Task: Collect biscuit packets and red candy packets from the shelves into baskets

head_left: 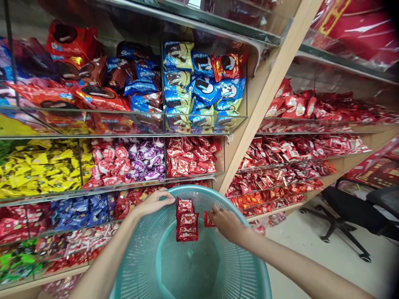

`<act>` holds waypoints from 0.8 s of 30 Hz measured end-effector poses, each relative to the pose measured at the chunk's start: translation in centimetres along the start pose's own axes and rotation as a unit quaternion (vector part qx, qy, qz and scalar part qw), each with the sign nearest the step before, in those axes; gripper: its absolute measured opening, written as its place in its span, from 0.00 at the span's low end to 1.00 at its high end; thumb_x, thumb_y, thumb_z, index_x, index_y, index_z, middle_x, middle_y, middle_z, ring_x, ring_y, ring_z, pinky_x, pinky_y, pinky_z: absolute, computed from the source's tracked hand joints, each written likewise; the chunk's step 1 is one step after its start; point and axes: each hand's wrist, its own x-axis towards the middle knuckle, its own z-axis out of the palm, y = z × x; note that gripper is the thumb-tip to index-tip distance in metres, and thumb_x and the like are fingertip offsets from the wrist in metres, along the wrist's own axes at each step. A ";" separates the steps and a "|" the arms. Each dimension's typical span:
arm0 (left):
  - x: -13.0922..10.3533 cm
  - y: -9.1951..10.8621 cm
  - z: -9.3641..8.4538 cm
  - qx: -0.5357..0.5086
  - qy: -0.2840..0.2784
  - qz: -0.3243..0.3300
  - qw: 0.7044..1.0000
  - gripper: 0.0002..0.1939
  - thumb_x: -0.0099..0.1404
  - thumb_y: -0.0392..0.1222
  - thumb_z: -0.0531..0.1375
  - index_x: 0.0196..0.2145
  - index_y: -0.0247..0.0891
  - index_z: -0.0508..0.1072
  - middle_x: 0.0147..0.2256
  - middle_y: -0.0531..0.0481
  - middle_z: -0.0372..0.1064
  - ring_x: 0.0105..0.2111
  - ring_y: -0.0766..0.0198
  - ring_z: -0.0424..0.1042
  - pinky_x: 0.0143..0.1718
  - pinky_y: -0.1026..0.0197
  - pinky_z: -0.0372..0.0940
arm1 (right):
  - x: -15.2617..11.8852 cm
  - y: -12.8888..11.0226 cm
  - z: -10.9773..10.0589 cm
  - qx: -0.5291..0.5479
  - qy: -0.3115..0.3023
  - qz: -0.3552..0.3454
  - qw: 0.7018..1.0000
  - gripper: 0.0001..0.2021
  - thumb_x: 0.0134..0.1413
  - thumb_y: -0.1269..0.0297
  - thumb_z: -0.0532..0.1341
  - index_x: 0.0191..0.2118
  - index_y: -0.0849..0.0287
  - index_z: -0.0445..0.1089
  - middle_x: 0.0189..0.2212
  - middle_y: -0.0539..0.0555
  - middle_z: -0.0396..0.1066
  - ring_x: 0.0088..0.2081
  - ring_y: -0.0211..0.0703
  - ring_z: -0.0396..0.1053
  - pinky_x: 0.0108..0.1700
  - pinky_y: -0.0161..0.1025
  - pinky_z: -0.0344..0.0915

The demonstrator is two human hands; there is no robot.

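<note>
Clear-fronted wooden shelves [263, 99], full of yellow, purple, blue and red wrapped sweets [40, 168].

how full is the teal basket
Mostly empty. Much of the teal basket shows bare floor and mesh wall; only a few red packets appear within its rim, plus one at the right hand.

The right hand [222, 221] pinches a red packet [208, 219] over a teal mesh basket [199, 189]. The left hand [158, 201], loosely bent, is at the basket's rim, just beside a column of red-and-white packets [187, 220]. Beyond, wood-and-glass shelves [272, 83] hold blue cookie packs [204, 90] on an upper level, with yellow-wrapped candies [40, 170] and purple-and-white candies [146, 160] below. A black wheeled chair [346, 203] stands on the floor [289, 253] at the right.
</note>
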 end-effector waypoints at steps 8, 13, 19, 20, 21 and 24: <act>0.1 0.0 0.0 -0.004 -0.005 -0.002 1.000 0.19 0.59 0.56 0.54 0.34 0.40 0.75 0.37 0.52 0.70 0.40 0.61 0.66 0.45 0.60 0.58 | 1.7 -1.9 3.0 0.014 0.002 -0.013 1.000 0.15 0.51 0.81 0.51 0.43 0.64 0.67 0.40 0.63 0.69 0.33 0.47 0.72 0.29 0.40 0.69; 0.1 0.2 0.0 0.004 0.003 -0.002 1.000 0.18 0.59 0.56 0.54 0.34 0.40 0.75 0.36 0.53 0.67 0.40 0.62 0.66 0.46 0.60 0.57 | 1.9 -2.1 3.4 0.022 0.013 -0.004 1.000 0.16 0.50 0.82 0.51 0.42 0.63 0.67 0.39 0.62 0.69 0.32 0.45 0.71 0.28 0.38 0.67; 0.1 0.4 -0.1 0.013 0.002 0.000 1.000 0.18 0.59 0.55 0.54 0.33 0.40 0.75 0.35 0.53 0.67 0.39 0.62 0.65 0.45 0.61 0.57 | 1.5 -2.0 4.0 0.040 -0.012 -0.048 0.998 0.18 0.45 0.79 0.57 0.45 0.65 0.65 0.40 0.61 0.69 0.36 0.46 0.70 0.34 0.39 0.69; 0.1 0.5 -0.1 0.014 0.002 0.000 1.000 0.17 0.59 0.55 0.54 0.33 0.40 0.75 0.35 0.53 0.67 0.39 0.62 0.65 0.45 0.61 0.57 | 1.4 -2.0 4.1 0.042 -0.013 -0.055 0.998 0.18 0.45 0.79 0.57 0.45 0.65 0.64 0.40 0.61 0.69 0.36 0.46 0.70 0.34 0.39 0.69; 0.1 0.5 -0.1 0.014 0.001 -0.001 1.000 0.17 0.59 0.55 0.54 0.33 0.40 0.75 0.35 0.53 0.67 0.39 0.62 0.65 0.45 0.61 0.57 | 1.4 -2.1 4.2 0.044 -0.012 -0.061 0.997 0.18 0.44 0.79 0.57 0.45 0.66 0.64 0.40 0.61 0.69 0.37 0.46 0.70 0.34 0.39 0.69; 0.1 0.5 -0.1 0.014 0.000 0.000 1.000 0.18 0.59 0.56 0.53 0.33 0.40 0.74 0.35 0.53 0.67 0.40 0.62 0.65 0.45 0.60 0.57 | 1.4 -2.3 4.4 0.052 0.007 -0.070 0.996 0.16 0.44 0.80 0.57 0.43 0.65 0.66 0.40 0.61 0.69 0.39 0.48 0.70 0.35 0.39 0.69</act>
